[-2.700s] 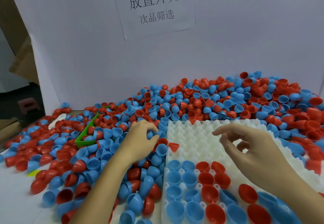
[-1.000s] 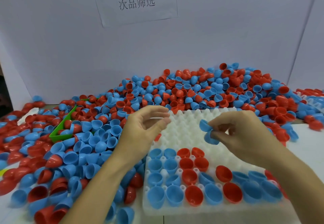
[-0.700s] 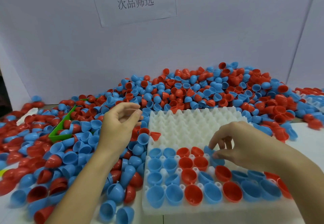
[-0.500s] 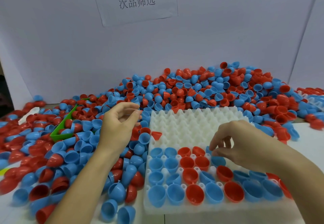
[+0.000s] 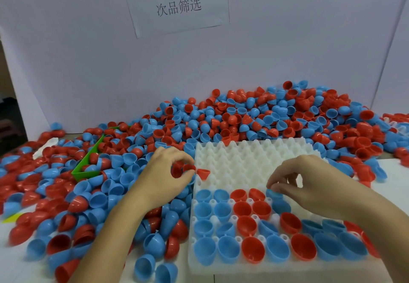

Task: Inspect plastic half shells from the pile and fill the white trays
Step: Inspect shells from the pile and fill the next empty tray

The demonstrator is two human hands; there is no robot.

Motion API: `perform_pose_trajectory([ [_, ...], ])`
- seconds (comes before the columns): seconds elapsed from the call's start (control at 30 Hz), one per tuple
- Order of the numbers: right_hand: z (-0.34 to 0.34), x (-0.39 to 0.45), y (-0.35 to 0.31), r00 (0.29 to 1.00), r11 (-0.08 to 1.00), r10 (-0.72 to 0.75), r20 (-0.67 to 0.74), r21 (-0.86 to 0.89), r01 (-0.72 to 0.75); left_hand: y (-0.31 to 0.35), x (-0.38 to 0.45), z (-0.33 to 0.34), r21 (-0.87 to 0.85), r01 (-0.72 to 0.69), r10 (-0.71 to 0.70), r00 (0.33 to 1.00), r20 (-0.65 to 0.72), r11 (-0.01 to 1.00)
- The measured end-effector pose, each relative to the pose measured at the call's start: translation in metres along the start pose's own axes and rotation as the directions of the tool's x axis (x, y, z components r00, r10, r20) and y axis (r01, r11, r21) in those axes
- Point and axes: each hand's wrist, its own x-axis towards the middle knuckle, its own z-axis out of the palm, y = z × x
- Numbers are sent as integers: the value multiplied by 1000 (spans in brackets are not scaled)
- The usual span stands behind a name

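Seating blue shell (image 5: 274,193) mouth-up, right grip (image 5: 309,185) pinching | left grip (image 5: 164,176) pinching red shell (image 5: 188,168)

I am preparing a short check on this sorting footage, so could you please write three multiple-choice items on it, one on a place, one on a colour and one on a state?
1. Where does the green bin lie?
A. in the pile, left of the white tray
B. on the tray
C. right of the tray

2. What colour is the shell at the left hand?
A. blue
B. red
C. white

3. How do the tray's far rows stand?
A. full
B. empty
C. covered

Answers
1. A: shells surround the bin, left of the tray.
2. B: the fingers curl round a red shell.
3. B: bare white cups show there, while the right hand sets a blue shell in the fourth row.
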Motion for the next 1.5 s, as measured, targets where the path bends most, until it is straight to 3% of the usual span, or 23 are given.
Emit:
perform_pose_trajectory([
  [0.13,1,1,-1,993,999,-24,-112,38,29,2,0,6,107,14,-26,993,117,994],
  [0.3,1,1,0,988,999,-13,-154,46,21,-2,4,4,115,38,-35,999,-30,993],
  [0.5,4,2,1,984,999,-10,-176,49,19,1,2,18,225,-17,14,1000,16,974],
  [0.67,5,3,1,983,998,-10,-183,52,20,-4,4,23,363,24,-40,999,36,932],
  [0.83,4,3,-1,977,998,-17,-212,53,29,-3,5,21,250,70,-72,997,0,966],
  [1.0,4,1,-4,961,994,-25,-276,91,52,9,2,14,-45,101,-108,978,-178,994],
  [1.1,3,0,-9,944,988,-28,-328,131,75,18,2,13,-187,42,-84,972,-220,982],
  [1.27,5,-1,-27,910,945,-18,-413,290,150,42,-1,19,-239,-150,104,976,-193,959],
  [1.5,18,1,-42,930,884,24,-366,442,151,66,-5,24,-223,-353,327,934,-143,909],
])
